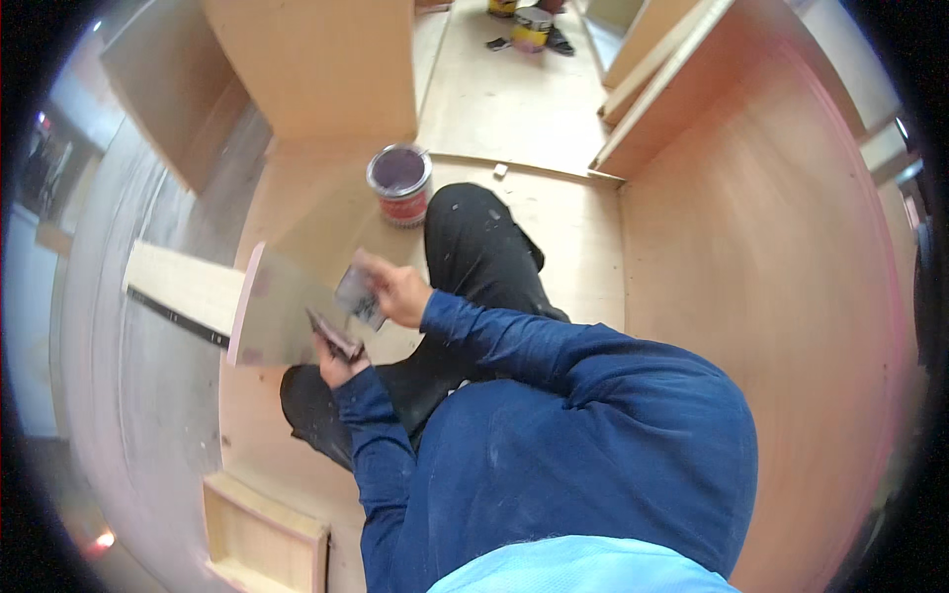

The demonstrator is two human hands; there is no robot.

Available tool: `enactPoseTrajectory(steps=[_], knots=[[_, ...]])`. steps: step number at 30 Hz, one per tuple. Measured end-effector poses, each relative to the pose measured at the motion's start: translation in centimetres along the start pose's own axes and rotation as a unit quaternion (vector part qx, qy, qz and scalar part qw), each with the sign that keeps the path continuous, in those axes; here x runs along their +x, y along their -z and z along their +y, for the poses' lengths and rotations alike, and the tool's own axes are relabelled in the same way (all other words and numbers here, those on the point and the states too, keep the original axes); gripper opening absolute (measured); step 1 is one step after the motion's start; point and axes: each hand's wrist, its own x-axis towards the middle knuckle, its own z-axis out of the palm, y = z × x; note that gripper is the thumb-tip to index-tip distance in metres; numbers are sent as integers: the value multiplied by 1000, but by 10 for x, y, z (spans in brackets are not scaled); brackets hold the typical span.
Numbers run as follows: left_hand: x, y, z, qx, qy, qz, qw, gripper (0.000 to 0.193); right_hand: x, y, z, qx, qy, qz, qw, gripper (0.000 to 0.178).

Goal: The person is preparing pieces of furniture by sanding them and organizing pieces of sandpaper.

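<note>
My right hand point(397, 293) grips a thin grey putty scraper point(360, 296) with dark marks on its face, slightly blurred. Just below and left of it, my left hand point(340, 368) is closed around a flat scraper point(334, 336) coated in purple-brown paste; its exact shape is hard to make out. Both tools are apart, in front of a drawer point(287, 296) whose pale front panel stands beside my hands. An open tin point(400, 188) with a red label, holding purple-brown paste, stands beyond my right hand, near my raised knee.
I sit on a wooden panel. A black runner point(176, 316) lines the drawer's side. Another drawer point(265, 534) lies at lower left. Tall wooden boards stand at the right point(751, 247) and far left point(316, 69). Beyond, a yellow tin point(531, 30) stands near a person's feet.
</note>
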Motion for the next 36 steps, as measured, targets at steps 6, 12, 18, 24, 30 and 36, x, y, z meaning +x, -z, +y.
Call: enactPoseTrajectory(steps=[6, 12, 18, 24, 30, 36], knots=[[-13, -21, 8, 14, 2, 96, 995, 35, -1, 14, -30, -82, 61, -25, 994, 18], [-38, -63, 14, 21, 49, 65, 996, 52, 0, 24, -43, -144, 53, -57, 986, 32], [-48, -67, 15, 33, 8, 98, 995, 48, 3, 30, -46, -154, 74, -47, 984, 38], [-53, -38, 14, 104, -66, -45, 991, 33, 9, 32, -47, -191, 76, -143, 968, 35], [-70, -24, 25, 195, -72, -109, 972, 35, 16, 1, -43, -251, 75, -247, 933, 34], [-87, -23, 27, 264, -67, -53, 961, 42, 19, -17, -50, -282, 31, -406, 869, 25]])
